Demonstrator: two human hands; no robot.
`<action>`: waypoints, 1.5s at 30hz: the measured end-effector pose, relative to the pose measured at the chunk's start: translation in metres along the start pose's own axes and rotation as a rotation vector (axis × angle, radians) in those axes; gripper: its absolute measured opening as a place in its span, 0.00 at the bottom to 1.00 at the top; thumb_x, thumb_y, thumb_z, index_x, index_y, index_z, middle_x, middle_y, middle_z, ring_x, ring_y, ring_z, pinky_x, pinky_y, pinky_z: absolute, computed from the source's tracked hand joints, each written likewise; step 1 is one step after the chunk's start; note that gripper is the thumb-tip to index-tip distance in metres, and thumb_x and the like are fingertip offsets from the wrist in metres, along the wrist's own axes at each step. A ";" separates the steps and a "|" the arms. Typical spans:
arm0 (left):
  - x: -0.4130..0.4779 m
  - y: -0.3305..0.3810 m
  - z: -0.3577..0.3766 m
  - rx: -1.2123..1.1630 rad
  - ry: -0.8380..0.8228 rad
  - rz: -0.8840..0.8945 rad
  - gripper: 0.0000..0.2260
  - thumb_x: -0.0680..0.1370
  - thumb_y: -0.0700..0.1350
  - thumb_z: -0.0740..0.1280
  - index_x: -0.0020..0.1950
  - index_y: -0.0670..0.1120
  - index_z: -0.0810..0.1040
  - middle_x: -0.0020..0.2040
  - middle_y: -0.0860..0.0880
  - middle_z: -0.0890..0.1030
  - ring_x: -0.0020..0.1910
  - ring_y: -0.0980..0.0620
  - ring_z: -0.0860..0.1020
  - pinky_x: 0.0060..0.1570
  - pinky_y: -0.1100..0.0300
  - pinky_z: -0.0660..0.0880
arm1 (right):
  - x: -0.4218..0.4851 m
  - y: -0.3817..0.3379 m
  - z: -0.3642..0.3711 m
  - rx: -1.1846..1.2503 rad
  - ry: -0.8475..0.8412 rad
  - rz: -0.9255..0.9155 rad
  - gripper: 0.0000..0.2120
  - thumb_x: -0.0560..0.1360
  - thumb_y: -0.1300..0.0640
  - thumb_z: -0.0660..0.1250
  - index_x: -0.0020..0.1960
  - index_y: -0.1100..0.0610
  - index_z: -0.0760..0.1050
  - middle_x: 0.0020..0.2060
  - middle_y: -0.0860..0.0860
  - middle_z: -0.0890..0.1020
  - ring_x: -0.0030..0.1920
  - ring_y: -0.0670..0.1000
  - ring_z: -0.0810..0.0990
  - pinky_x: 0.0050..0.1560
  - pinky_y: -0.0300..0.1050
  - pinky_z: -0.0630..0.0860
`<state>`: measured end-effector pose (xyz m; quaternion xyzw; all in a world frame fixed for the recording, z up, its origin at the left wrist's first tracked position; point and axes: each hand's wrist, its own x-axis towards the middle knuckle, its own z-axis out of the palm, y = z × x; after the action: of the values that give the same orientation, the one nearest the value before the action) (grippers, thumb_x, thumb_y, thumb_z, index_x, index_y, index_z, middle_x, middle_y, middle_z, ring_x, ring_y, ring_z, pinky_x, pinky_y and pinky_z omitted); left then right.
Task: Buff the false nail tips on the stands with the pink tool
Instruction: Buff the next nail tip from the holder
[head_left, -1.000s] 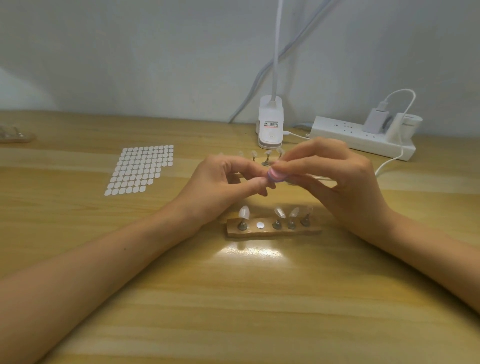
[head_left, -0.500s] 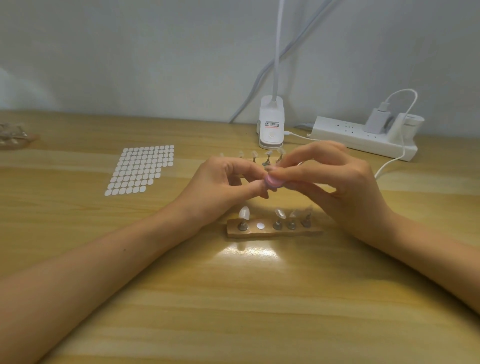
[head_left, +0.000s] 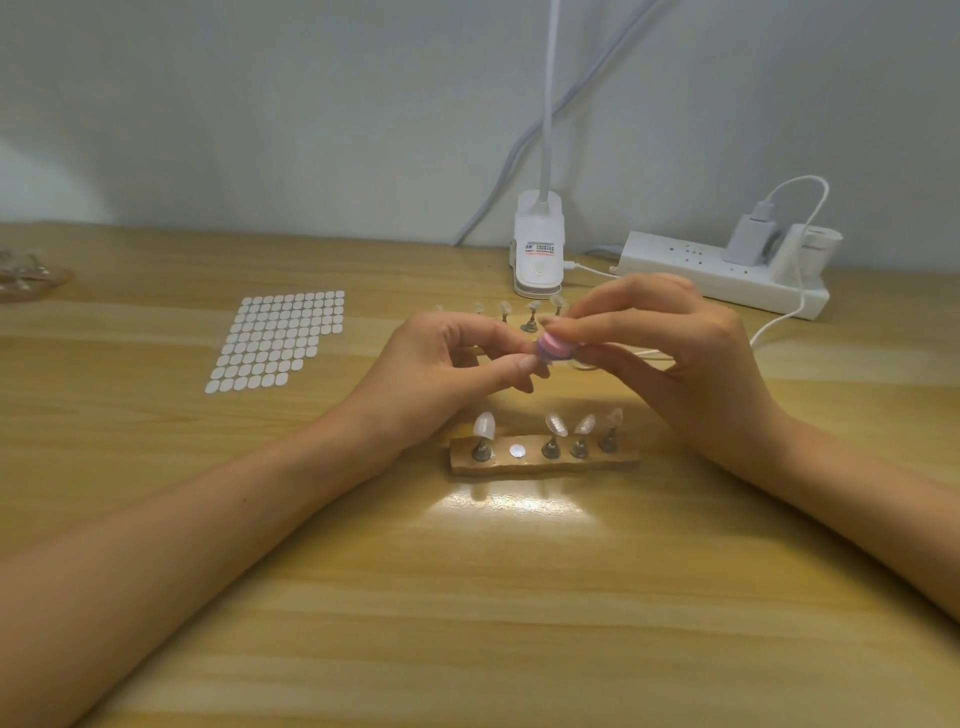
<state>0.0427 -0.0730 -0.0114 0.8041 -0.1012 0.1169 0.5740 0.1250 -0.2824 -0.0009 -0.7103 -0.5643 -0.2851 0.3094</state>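
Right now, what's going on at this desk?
A person is buffing false nail tips. The right hand pinches the pink tool against a small piece pinched in the left hand. Fingers hide the piece, but it is probably a tip on its stand. Below the hands, the wooden base carries four tips on stands, and one spot, second from the left, is empty. A back row of tips stands behind the hands.

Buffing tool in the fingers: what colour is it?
The tool is pink with a purplish rim, seen in the head view.
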 end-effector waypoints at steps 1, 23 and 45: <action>0.000 0.000 0.000 -0.008 -0.001 0.000 0.03 0.76 0.45 0.73 0.45 0.51 0.87 0.36 0.52 0.85 0.28 0.51 0.70 0.30 0.63 0.68 | 0.000 0.000 0.000 0.001 0.006 0.007 0.09 0.75 0.61 0.72 0.55 0.59 0.84 0.48 0.53 0.84 0.49 0.49 0.82 0.51 0.57 0.76; -0.003 0.008 0.002 0.007 0.019 -0.003 0.03 0.76 0.46 0.74 0.45 0.51 0.87 0.41 0.47 0.86 0.44 0.25 0.78 0.48 0.30 0.74 | -0.001 0.000 0.000 0.061 0.001 0.014 0.09 0.74 0.62 0.74 0.54 0.61 0.84 0.48 0.53 0.84 0.50 0.53 0.83 0.49 0.61 0.77; -0.002 0.010 -0.001 -0.098 0.057 0.103 0.02 0.75 0.50 0.69 0.45 0.53 0.81 0.39 0.55 0.79 0.38 0.52 0.72 0.37 0.70 0.69 | -0.007 -0.004 0.001 0.115 0.049 0.140 0.12 0.76 0.58 0.70 0.59 0.58 0.81 0.50 0.53 0.83 0.51 0.52 0.82 0.52 0.62 0.77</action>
<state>0.0379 -0.0751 -0.0027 0.7650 -0.1316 0.1641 0.6087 0.1197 -0.2848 -0.0063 -0.7221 -0.5208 -0.2471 0.3823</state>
